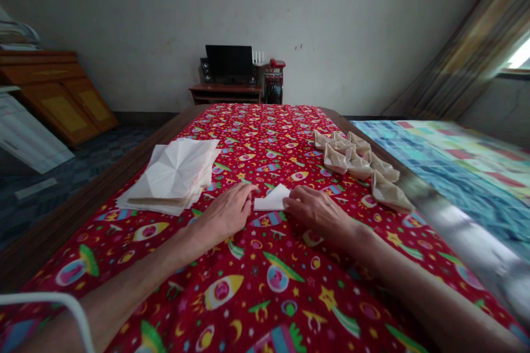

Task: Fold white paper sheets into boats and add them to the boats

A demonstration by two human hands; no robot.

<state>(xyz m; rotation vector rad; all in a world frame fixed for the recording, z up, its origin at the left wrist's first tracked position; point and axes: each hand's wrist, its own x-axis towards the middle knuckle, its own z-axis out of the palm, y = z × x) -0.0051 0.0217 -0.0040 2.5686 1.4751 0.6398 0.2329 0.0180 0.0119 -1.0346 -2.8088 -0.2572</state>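
Folded white paper point(271, 199): between your two hands, lying low on the red patterned cloth point(256, 265); a flat strip with a peak rising behind it, so it looks partway folded.
Left hand point(232, 207): fingers curled at the paper's left end; you cannot tell from here whether they pinch it or merely rest beside it.
Right hand point(317, 209): fingers over the paper's right end; whether they grasp or just press is unclear too.
Shaped paper pieces point(358, 165): a cluster beyond and to the right of your right hand, standing in boat-like forms; these look done.
Sheet stack point(171, 168): beyond and to the left of your left hand, spread flat, the top sheet creased like a star; these seem left to shape.
Hidden: your right fingers cover that end of the paper; overlaps make both piles hard to count.
Cut off: the white tube point(39, 298) near your left forearm leaves the frame.
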